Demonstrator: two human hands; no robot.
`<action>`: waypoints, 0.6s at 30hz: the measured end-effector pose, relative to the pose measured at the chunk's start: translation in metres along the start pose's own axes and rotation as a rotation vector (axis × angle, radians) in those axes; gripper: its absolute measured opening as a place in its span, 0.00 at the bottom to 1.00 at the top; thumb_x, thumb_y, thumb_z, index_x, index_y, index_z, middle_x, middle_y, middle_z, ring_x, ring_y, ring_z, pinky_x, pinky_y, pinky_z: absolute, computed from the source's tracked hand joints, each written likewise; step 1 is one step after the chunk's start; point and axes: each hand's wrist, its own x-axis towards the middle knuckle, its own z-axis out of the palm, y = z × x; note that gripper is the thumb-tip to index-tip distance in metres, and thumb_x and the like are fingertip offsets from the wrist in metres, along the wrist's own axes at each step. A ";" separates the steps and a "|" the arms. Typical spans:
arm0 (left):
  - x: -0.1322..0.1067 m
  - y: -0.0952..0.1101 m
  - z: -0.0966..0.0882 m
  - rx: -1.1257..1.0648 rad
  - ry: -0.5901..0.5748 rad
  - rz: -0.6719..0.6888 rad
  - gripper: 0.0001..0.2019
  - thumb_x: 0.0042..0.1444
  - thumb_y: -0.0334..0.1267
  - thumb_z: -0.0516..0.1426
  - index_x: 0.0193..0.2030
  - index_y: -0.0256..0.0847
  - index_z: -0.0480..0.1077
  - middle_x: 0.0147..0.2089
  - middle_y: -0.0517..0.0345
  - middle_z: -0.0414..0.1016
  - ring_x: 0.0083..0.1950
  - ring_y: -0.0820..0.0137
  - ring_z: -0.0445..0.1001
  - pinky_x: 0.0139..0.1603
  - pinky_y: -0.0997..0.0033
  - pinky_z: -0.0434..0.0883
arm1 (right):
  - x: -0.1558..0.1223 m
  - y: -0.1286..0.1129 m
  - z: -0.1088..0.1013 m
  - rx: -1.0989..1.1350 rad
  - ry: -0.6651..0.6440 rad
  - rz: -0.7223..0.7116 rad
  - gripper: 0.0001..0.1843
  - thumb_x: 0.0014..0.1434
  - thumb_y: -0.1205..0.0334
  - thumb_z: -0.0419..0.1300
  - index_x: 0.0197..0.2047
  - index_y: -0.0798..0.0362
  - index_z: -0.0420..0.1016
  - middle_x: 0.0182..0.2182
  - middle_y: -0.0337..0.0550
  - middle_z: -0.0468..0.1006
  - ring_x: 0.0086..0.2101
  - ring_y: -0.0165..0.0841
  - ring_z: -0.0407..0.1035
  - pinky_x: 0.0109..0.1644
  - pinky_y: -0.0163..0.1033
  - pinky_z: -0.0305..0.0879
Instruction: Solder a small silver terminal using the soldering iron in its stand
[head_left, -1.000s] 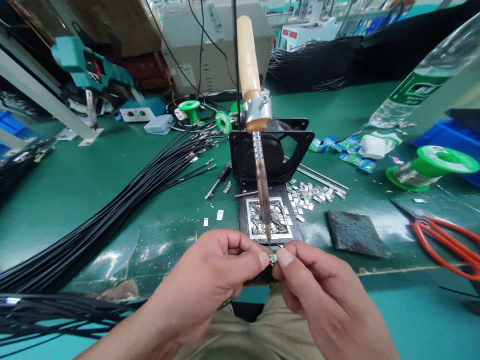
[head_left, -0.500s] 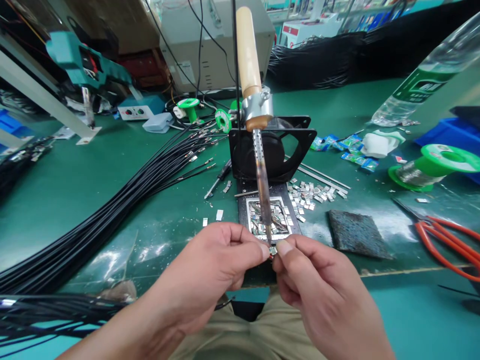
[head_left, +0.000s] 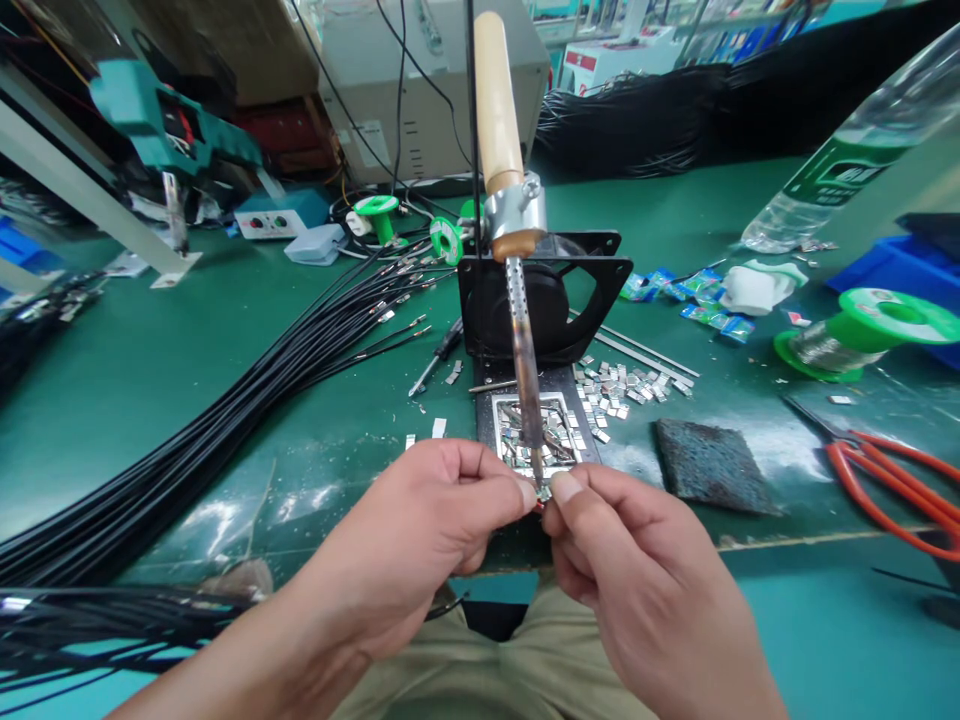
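My left hand point(head_left: 450, 505) is closed in a pinch, its thumb and forefinger at a small metal connector point(head_left: 544, 490). From the other side my right hand point(head_left: 626, 540) pinches the same tiny piece, thumb on top. A bit of red shows beneath it; the rest is hidden by my fingers. Right over the connector points the tip of a soldering iron point(head_left: 527, 370) with a wooden handle, clamped tip-down; whether it touches cannot be told. Just beyond my fingertips lies a square metal-rimmed tray point(head_left: 496, 425) full of small metal pieces and scraps.
Behind the iron stands a black fan point(head_left: 540, 300). Loose metal pieces point(head_left: 615, 390) lie right of the tray, then a dark sponge point(head_left: 712, 465), orange-handled scissors point(head_left: 892, 470) and a solder spool point(head_left: 847, 345). A bundle of black cables point(head_left: 247, 400) stretches across the left.
Both hands have shifted very slightly up and away from me, bringing the small connector closer to the iron's tip. Their pinch is unchanged.
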 end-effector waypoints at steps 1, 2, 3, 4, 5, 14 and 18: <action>0.000 0.000 0.000 -0.003 0.000 0.004 0.11 0.45 0.38 0.65 0.24 0.39 0.67 0.18 0.71 0.56 0.20 0.81 0.47 0.20 0.75 0.44 | 0.000 0.000 0.000 -0.002 0.004 0.000 0.17 0.61 0.53 0.61 0.26 0.53 0.68 0.20 0.33 0.57 0.21 0.25 0.50 0.22 0.32 0.49; -0.001 0.000 0.000 -0.008 -0.001 0.003 0.10 0.44 0.37 0.65 0.24 0.39 0.68 0.18 0.71 0.56 0.20 0.82 0.46 0.20 0.75 0.44 | 0.000 -0.001 0.000 -0.003 0.006 0.000 0.17 0.61 0.52 0.61 0.26 0.53 0.68 0.20 0.33 0.56 0.21 0.25 0.50 0.22 0.32 0.49; -0.001 0.000 0.000 -0.013 0.001 0.000 0.10 0.44 0.37 0.65 0.24 0.39 0.68 0.17 0.71 0.56 0.20 0.82 0.46 0.20 0.75 0.44 | 0.000 -0.001 0.001 -0.003 0.010 0.001 0.17 0.60 0.52 0.62 0.26 0.53 0.68 0.20 0.33 0.56 0.21 0.25 0.50 0.22 0.32 0.49; -0.001 0.000 0.000 -0.017 0.004 -0.004 0.10 0.44 0.37 0.65 0.24 0.39 0.68 0.17 0.71 0.55 0.20 0.82 0.46 0.20 0.75 0.44 | 0.000 -0.001 0.001 -0.001 0.013 0.005 0.17 0.60 0.51 0.62 0.25 0.53 0.67 0.19 0.33 0.56 0.21 0.25 0.50 0.22 0.33 0.49; -0.001 -0.001 0.000 -0.019 0.006 -0.008 0.10 0.45 0.37 0.65 0.24 0.39 0.68 0.17 0.71 0.55 0.20 0.82 0.46 0.20 0.75 0.44 | -0.001 -0.002 0.001 0.003 0.016 0.009 0.18 0.59 0.51 0.63 0.25 0.53 0.67 0.19 0.32 0.56 0.21 0.26 0.50 0.21 0.33 0.48; 0.000 0.001 0.000 -0.023 0.001 -0.015 0.10 0.43 0.37 0.67 0.24 0.38 0.69 0.17 0.72 0.55 0.19 0.82 0.45 0.20 0.76 0.43 | -0.001 -0.002 0.001 -0.003 0.022 0.022 0.18 0.60 0.50 0.62 0.25 0.52 0.67 0.18 0.32 0.56 0.21 0.26 0.50 0.21 0.33 0.48; -0.002 0.001 0.000 -0.012 0.001 -0.011 0.10 0.45 0.37 0.66 0.24 0.38 0.68 0.17 0.72 0.54 0.19 0.82 0.45 0.20 0.75 0.43 | -0.002 -0.004 0.001 -0.007 0.025 0.030 0.18 0.59 0.50 0.62 0.25 0.52 0.67 0.18 0.32 0.55 0.20 0.26 0.50 0.22 0.33 0.48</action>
